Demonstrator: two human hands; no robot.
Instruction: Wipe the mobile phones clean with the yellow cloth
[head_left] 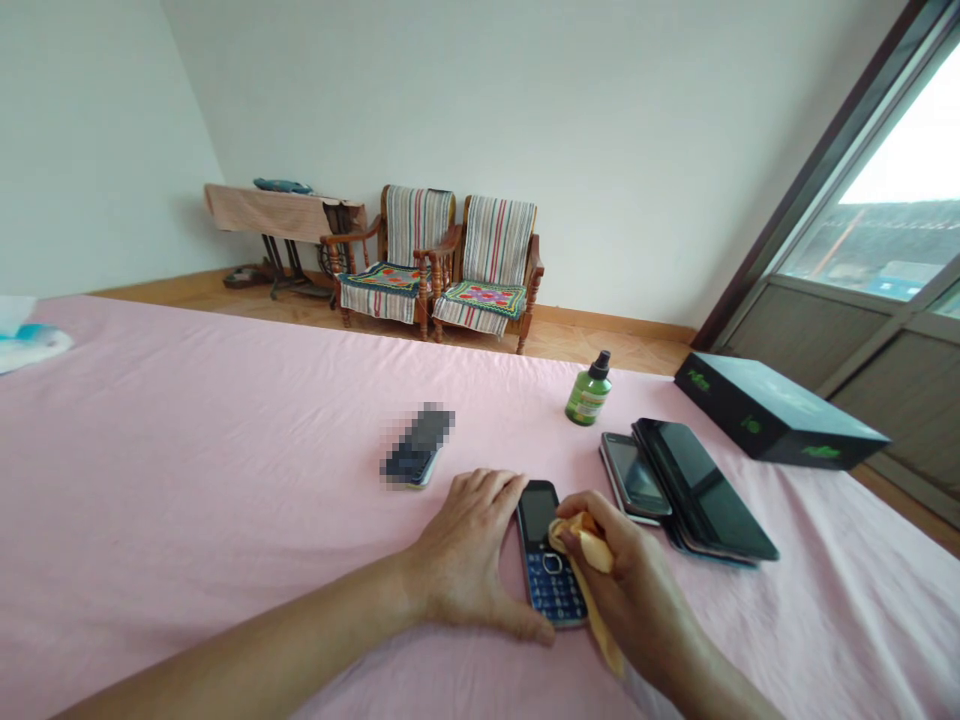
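Pixel blur laid over dark flat phone (418,446), right side of black keypad phone with blue keys (546,560) covered by right hand (637,590) and yellow cloth (592,545), white-and-blue object (26,340) cut off at left edge, green print on long black box (772,410) too small to be read

The cloth (592,545) in my right hand (637,590) is plain yellow-orange. The keypad phone (551,560) against my left hand (469,560) has a black body, a dark screen and a blue keypad with pale markings. The sheet (225,480) under both is plain pink. The spray bottle (589,393) is green with a black cap and a pale label. The box (772,410) is black with bright green markings. The stacked devices (705,490) are glossy black, and the small phone (634,478) beside them has a silver edge. The chairs (442,270) are brown wood; their covers have red, green and white stripes, and their cushions carry multicoloured flower patterns.
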